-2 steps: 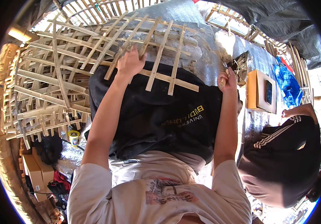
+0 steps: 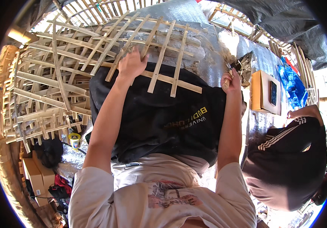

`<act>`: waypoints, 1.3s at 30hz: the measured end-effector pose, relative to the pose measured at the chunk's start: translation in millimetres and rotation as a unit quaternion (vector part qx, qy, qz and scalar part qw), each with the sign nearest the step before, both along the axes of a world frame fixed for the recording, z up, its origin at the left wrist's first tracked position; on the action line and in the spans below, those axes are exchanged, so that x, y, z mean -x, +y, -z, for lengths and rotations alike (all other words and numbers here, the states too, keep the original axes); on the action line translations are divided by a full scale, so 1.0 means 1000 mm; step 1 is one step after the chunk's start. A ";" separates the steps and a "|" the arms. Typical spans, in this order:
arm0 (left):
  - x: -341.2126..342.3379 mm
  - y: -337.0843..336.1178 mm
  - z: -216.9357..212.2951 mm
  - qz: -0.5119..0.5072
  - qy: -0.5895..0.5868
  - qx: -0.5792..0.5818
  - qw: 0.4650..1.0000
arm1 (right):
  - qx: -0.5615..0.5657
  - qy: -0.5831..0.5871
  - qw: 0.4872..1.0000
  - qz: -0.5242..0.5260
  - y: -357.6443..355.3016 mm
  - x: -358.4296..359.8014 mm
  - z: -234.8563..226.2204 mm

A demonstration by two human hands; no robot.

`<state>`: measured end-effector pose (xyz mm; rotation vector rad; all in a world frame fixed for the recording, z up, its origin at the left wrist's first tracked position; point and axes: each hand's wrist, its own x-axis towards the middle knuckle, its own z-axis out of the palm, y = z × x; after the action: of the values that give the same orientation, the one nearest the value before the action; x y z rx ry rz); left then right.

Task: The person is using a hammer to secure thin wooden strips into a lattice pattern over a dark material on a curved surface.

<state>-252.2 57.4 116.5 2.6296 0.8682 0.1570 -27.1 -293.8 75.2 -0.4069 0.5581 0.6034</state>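
Evidently the left hand (image 2: 132,64) pressed open on the light, stiff, springy bamboo lattice (image 2: 159,57), best gripped at crossings, while the right hand (image 2: 230,80) clenched a wooden-handled tool (image 2: 227,83).

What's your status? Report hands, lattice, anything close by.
Left hand flat on bamboo lattice. Right hand gripping a small tool; type unclear. Lattice rests on black cloth. Another person at right.

The right hand (image 2: 230,80) hides most of the wooden handle (image 2: 226,85) it grips, and the tool's working end beside the black cloth (image 2: 159,117) is too small to identify.
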 end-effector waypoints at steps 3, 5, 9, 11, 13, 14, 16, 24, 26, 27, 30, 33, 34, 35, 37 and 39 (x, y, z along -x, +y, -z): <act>0.000 0.005 0.003 -0.010 0.004 -0.006 1.000 | -0.017 0.001 1.000 -0.007 0.001 -0.001 0.000; -0.001 0.004 0.003 -0.008 0.005 -0.020 1.000 | -0.026 0.022 0.999 0.007 -0.002 -0.003 0.002; -0.003 0.000 -0.002 -0.016 0.040 -0.009 0.999 | -0.033 0.017 0.999 0.006 -0.003 -0.005 0.004; -0.001 0.001 -0.002 -0.017 0.034 -0.017 0.999 | -0.025 0.018 0.999 0.010 0.000 -0.004 0.002; -0.001 0.001 -0.003 -0.021 0.037 -0.017 0.999 | -0.012 0.024 1.000 0.014 0.004 -0.003 0.000; -0.001 0.001 -0.003 -0.025 0.041 -0.017 0.999 | -0.004 0.025 1.000 0.015 0.003 -0.005 0.001; -0.001 -0.001 -0.002 -0.021 0.032 -0.016 0.999 | -0.016 0.025 1.000 0.008 -0.002 -0.006 0.002; 0.001 0.000 0.000 -0.012 0.004 -0.033 0.999 | -0.030 0.035 0.999 0.002 -0.001 -0.004 0.002; 0.000 0.001 -0.003 -0.012 0.041 -0.004 0.999 | -0.024 0.034 0.999 0.012 0.000 -0.003 0.001; 0.000 0.001 -0.001 -0.012 0.041 -0.005 0.999 | -0.025 0.034 0.999 0.012 0.001 -0.002 0.000; 0.000 0.002 0.005 -0.002 -0.017 -0.039 0.999 | -0.021 0.030 0.999 0.014 0.000 -0.004 -0.001; 0.000 0.001 0.008 -0.001 -0.011 -0.028 1.000 | -0.053 0.041 0.998 0.015 -0.002 -0.004 0.001; 0.001 0.001 0.009 0.000 -0.012 -0.028 1.000 | -0.046 0.043 0.998 0.013 -0.002 -0.004 0.002; 0.000 0.002 0.008 0.002 -0.013 -0.029 0.999 | -0.042 0.043 0.998 0.011 -0.001 -0.004 0.002; 0.001 0.002 0.008 0.003 -0.004 -0.027 1.000 | -0.036 0.037 0.999 0.016 0.001 -0.003 0.002; 0.001 0.003 0.006 0.003 0.003 -0.028 1.000 | -0.033 0.028 0.999 0.018 0.004 -0.004 0.001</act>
<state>-253.2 60.7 110.6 2.6868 0.8698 0.1738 -23.4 -289.9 73.8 -0.3180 0.5966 0.5974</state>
